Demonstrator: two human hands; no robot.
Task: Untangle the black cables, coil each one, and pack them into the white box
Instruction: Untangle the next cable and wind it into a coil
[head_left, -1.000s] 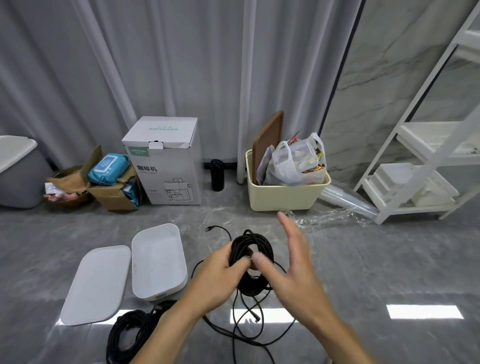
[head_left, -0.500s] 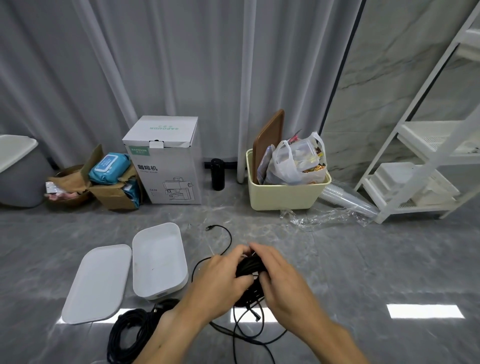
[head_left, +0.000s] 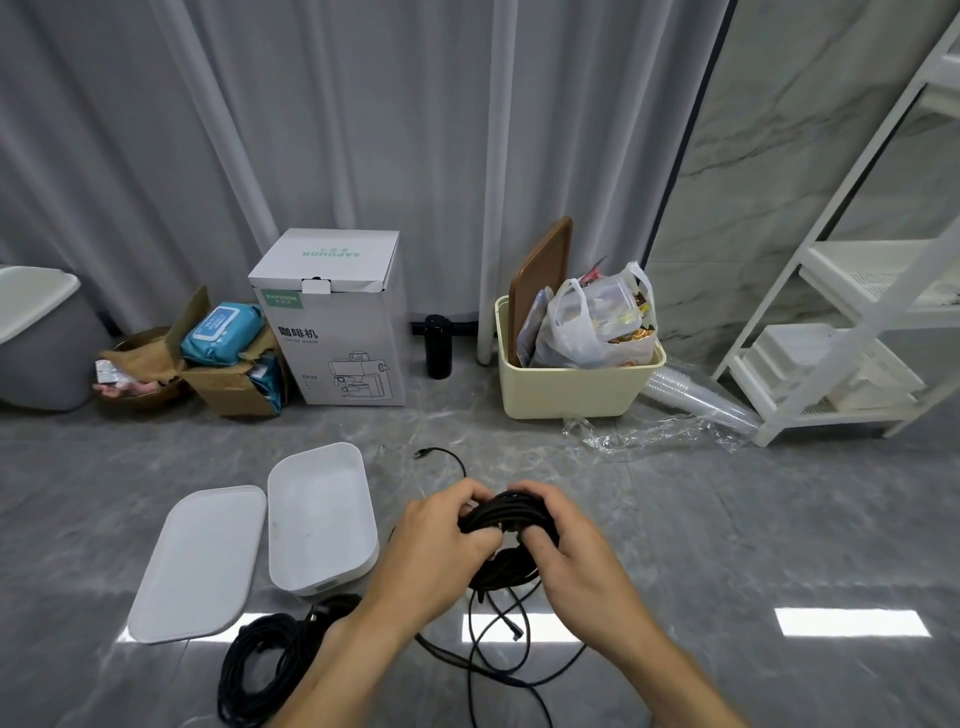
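Nearest, a loose bundle (head_left: 265, 670) of black cable lies slack on the glossy grey floor (head_left: 727, 545), dull and rubbery, not yet tidied; beside it stray loops (head_left: 498, 649) trail down from the work, one small plug dangling; up a little, both hands clamp the coil (head_left: 506, 514), left hand (head_left: 441, 551) curled round its near-left side, right hand (head_left: 566, 551) wrapped over the right, fingers closed tight, likely to keep the springy turns from popping open while the tail gets wound; left of that, the box (head_left: 322, 519), smooth white plastic with rounded corners, sits open and bare inside, ready; its flat lid (head_left: 200, 561) lies alongside, touching or nearly; one cable end (head_left: 441, 457) curls just beyond the hands.
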